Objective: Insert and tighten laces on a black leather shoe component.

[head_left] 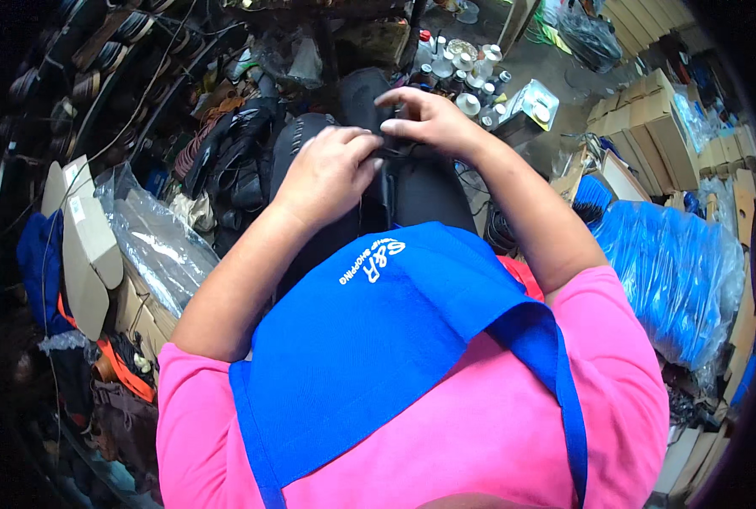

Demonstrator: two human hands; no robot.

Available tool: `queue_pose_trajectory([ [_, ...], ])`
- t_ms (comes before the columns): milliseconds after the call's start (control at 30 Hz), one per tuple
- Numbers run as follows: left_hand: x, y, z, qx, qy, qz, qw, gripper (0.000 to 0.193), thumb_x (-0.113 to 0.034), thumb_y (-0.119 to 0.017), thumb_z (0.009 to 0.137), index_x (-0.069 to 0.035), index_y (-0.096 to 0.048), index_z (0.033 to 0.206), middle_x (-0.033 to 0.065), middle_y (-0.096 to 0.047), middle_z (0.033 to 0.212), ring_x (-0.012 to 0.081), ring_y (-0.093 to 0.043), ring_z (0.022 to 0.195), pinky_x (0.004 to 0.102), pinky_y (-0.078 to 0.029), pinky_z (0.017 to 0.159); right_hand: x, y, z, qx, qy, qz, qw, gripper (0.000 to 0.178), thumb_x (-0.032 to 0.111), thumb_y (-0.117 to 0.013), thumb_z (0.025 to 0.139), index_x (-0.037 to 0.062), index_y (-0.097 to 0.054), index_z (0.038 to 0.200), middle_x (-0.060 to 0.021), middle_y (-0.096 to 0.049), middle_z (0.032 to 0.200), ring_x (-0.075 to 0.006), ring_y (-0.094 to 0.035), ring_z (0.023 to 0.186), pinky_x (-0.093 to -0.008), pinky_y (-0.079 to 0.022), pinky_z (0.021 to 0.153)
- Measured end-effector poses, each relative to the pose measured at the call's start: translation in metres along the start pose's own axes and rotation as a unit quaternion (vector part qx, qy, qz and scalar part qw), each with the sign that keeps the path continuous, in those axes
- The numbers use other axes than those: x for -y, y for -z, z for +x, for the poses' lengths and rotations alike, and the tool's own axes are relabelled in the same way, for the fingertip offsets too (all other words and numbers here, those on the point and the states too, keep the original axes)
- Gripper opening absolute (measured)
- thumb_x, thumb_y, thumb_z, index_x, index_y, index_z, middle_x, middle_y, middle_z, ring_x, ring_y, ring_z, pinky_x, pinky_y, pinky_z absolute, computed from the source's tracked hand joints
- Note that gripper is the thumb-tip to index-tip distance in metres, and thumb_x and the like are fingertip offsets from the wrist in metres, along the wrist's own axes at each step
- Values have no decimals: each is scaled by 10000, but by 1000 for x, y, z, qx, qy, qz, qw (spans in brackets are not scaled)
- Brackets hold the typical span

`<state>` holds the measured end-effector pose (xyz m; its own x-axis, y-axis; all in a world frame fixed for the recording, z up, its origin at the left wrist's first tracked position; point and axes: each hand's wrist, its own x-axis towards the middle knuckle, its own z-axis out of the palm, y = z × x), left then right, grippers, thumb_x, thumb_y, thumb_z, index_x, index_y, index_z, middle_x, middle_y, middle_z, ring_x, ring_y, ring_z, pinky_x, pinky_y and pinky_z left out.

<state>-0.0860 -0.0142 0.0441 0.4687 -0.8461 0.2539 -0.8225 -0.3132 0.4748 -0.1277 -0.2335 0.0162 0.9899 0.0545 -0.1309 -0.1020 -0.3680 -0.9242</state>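
Note:
My left hand point(331, 170) is over my lap, its fingers bent and closed at the edge of a dark item whose kind I cannot make out. What lies under those fingertips is hidden. Facing it from the right, my right hand point(437, 123) has its index finger and thumb curved with a gap between them; nothing plainly shows in the gap. Just beyond both hands a dark, rounded piece point(365, 93) stands up. Black cloth covers my legs point(433, 199), and a blue apron point(369, 314) hangs over my pink shirt.
Bottles and jars point(463, 72) cluster ahead to the right, near a small white-and-blue tray point(535, 106). Cardboard boxes point(649, 136) and a plastic-wrapped blue bundle point(666, 271) stand at right. Shoes line racks point(98, 68) at left, above a clear plastic sheet point(157, 242).

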Motion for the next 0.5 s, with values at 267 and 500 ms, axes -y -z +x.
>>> queue_pose_trajectory([
  [267,15,-2,31,31,-111,43,992,158,-150,-679,760,-49,-627,869,100,-544,946,282,-520,931,365,-437,815,-12,0,-34,-21,151,-292,944,313,288,-723,763,69,-646,974,-106,-538,1159,-275,-472,1119,-386,-390,947],
  [500,-28,112,26,56,56,-546,834,310,-160,-613,754,-6,-517,1004,55,-483,770,179,-502,727,289,-407,718,60,65,-70,131,-60,31,989,252,279,-613,899,30,-643,929,29,-593,808,-64,-529,783,-242,-426,700],
])
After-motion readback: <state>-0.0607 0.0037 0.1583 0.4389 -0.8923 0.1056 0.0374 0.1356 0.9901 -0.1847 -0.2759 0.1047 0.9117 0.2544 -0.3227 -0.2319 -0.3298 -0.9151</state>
